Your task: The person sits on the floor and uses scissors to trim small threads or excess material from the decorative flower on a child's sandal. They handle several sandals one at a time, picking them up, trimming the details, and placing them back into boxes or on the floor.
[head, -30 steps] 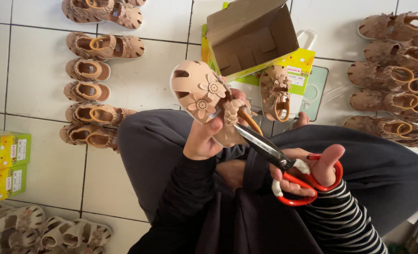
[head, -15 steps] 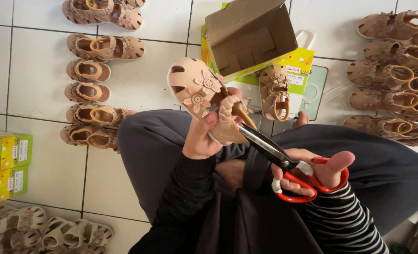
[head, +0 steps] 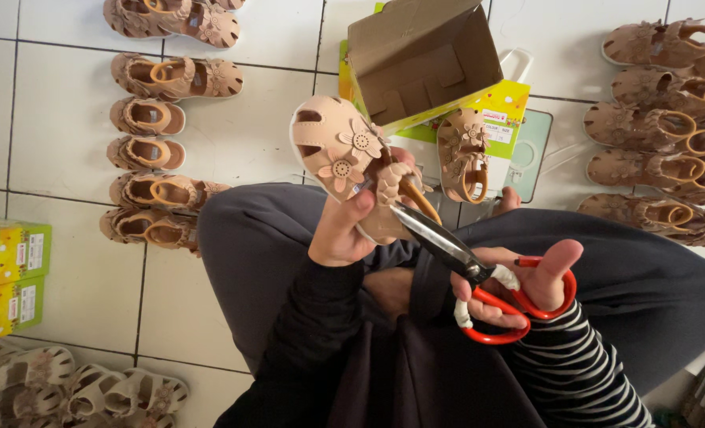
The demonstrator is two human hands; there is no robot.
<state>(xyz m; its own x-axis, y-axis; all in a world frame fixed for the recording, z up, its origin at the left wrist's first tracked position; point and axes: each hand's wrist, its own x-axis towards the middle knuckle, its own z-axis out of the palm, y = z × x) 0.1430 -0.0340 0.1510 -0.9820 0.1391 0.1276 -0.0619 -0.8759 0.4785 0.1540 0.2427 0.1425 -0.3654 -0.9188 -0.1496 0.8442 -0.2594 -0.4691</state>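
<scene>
1. Head view: the left hand [head: 344, 230] grips a pink sandal [head: 352, 162] at 12 o'clock, now lifted higher than a second ago.
2. The right hand [head: 519, 289] squeezes red scissors [head: 479, 277]; their blades now touch the strap, so snipping looks close.

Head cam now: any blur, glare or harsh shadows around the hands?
Head view: even, soft light, no glare on the floor tiles; left hand with sandal and right hand with scissors look sharp; only faint shadows under the floor sandals.
</scene>
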